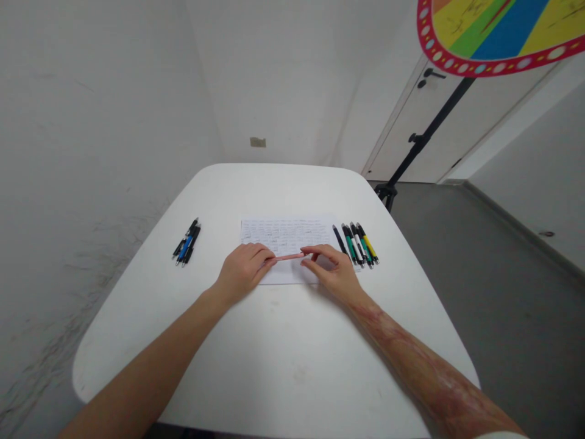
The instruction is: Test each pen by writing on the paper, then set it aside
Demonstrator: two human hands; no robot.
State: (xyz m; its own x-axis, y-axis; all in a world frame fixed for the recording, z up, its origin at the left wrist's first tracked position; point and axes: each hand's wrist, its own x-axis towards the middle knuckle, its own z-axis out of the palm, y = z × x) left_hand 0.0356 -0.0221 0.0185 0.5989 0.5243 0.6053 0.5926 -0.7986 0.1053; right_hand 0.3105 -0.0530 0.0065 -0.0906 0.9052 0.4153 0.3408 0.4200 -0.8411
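Note:
A slim pink pen (289,257) lies level between my two hands, above a sheet of paper (286,277) covered with rows of small writing. My left hand (245,268) is closed around the pen's left end, which the fingers hide. At the other end, the thumb and forefinger of my right hand (337,273) pinch the tip. Just beyond my right hand lies a row of several pens (359,245) with green, white, yellow and dark barrels. Farther left, a smaller group of black and blue pens (187,244) rests apart from my left hand.
Everything lies on a white table (274,366) with rounded corners. Walls stand close behind it and on the left. To the right, a colourful wheel (498,36) is mounted on a black stand (411,146) in front of a white door (411,116).

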